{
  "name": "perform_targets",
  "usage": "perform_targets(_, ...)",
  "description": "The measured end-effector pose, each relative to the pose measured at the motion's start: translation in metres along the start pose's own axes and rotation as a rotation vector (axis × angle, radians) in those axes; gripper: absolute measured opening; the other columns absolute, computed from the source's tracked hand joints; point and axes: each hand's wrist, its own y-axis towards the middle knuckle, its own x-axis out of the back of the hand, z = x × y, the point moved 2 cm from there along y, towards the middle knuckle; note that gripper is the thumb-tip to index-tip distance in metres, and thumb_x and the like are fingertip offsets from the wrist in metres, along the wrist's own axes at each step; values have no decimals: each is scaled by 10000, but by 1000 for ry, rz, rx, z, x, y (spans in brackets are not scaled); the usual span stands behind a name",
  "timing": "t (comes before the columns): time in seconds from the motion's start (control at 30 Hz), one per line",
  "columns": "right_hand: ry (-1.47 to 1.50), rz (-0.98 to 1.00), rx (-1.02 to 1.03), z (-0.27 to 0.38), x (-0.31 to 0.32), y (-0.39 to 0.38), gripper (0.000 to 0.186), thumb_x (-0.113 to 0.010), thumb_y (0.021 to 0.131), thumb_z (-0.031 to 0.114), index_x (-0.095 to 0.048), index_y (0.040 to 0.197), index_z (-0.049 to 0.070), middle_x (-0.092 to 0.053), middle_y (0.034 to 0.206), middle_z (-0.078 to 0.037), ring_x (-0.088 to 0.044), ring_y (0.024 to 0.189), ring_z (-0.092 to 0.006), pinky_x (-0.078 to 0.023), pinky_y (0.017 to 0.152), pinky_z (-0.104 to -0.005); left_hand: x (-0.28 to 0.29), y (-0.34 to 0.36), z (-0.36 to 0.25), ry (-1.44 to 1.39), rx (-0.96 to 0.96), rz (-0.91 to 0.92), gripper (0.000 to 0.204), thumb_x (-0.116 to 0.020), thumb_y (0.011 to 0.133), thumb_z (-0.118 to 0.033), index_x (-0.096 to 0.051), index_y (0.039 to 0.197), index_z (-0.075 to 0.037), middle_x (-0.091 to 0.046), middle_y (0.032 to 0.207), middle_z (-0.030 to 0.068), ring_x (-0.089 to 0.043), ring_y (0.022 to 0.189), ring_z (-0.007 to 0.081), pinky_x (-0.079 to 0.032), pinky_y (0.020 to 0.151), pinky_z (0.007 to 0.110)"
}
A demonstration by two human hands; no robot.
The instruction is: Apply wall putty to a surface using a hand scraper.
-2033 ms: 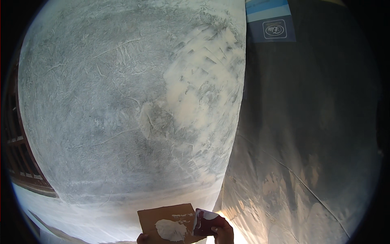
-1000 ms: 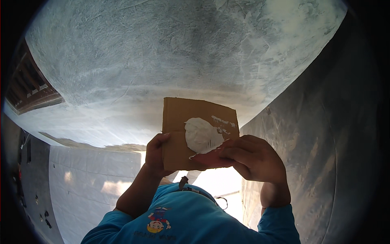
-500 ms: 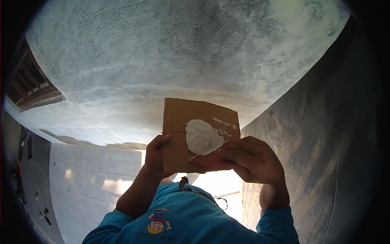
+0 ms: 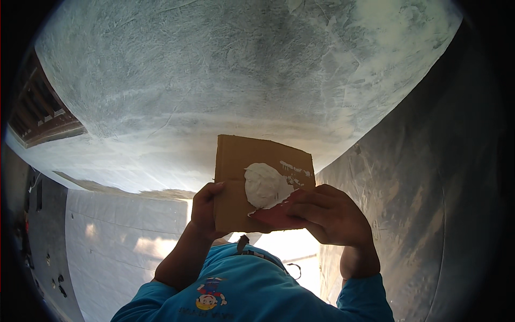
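A brown piece of cardboard [image 4: 230, 155] is held up in front of my body. My left hand [image 4: 206, 208] is closed on its left edge, the thumb lying over the face and the fingers behind. On the cardboard sits a thick mound of white putty [image 4: 263, 184], with thin smears to its upper right. My right hand [image 4: 335, 214] grips a red putty scraper [image 4: 273, 214]. The scraper's putty-coated edge lies against the mound's lower right side.
Ahead rises a grey-white wall [image 4: 214, 70] with patchy smears. At the far left is a dark barred window [image 4: 43, 107]. Another grey wall [image 4: 402, 214] stands to the right. Small objects lie on the floor [image 4: 48, 236] at lower left.
The cardboard and both hands have sunk slightly toward my body. The scraper has shifted a little to the left along the lower side of the putty. Both grips are unchanged.
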Motion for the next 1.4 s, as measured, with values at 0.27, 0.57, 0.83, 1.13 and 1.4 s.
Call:
perform_targets(0.27, 27, 44, -32, -1, 4, -7, 284, -817, 749, 185, -734, 1013, 123, -731, 1017, -53, -688, 884, -267, -571, 805, -367, -5, -1, 4, -35, 41, -8, 661, -436, 975, -355, -319, 1481, 54, -485, 1427, 283, -533, 1294, 421, -466, 1067, 552)
perform_targets(0.57, 237, 14, -193, -21, 22, -32, 265, -739, 820, 42, -714, 1079, 93, -714, 1031, -69, -679, 933, -268, -560, 799, -365, 6, -7, -6, -62, 2, -23, 652, -420, 987, -360, -319, 1480, 56, -496, 1417, 275, -561, 1265, 411, -492, 1044, 529)
perform_targets(0.83, 141, -72, -220, -30, 18, -30, 313, -715, 782, -24, -720, 1074, 90, -724, 1033, -65, -675, 918, -271, -556, 801, -362, 6, -7, -7, -79, 23, 3, 633, -427, 985, -350, -357, 1462, 60, -537, 1380, 280, -584, 1241, 406, -496, 1043, 517)
perform_targets(1.13, 111, -2, -122, -20, 13, -34, 261, -772, 756, 25, -721, 1010, 57, -721, 983, -99, -685, 907, -271, -559, 797, -350, 11, -14, -8, -69, 3, -4, 644, -441, 981, -339, -345, 1456, 85, -533, 1379, 298, -587, 1235, 417, -500, 1038, 519)
perform_targets(1.4, 342, -392, -480, -30, 19, -40, 240, -632, 884, -43, -664, 1119, -5, -729, 1001, -132, -701, 815, -196, -553, 787, -309, 23, -24, -11, -24, -32, 125, 652, -501, 851, -234, -422, 1409, 93, -555, 1363, 283, -603, 1199, 421, -503, 1028, 505)
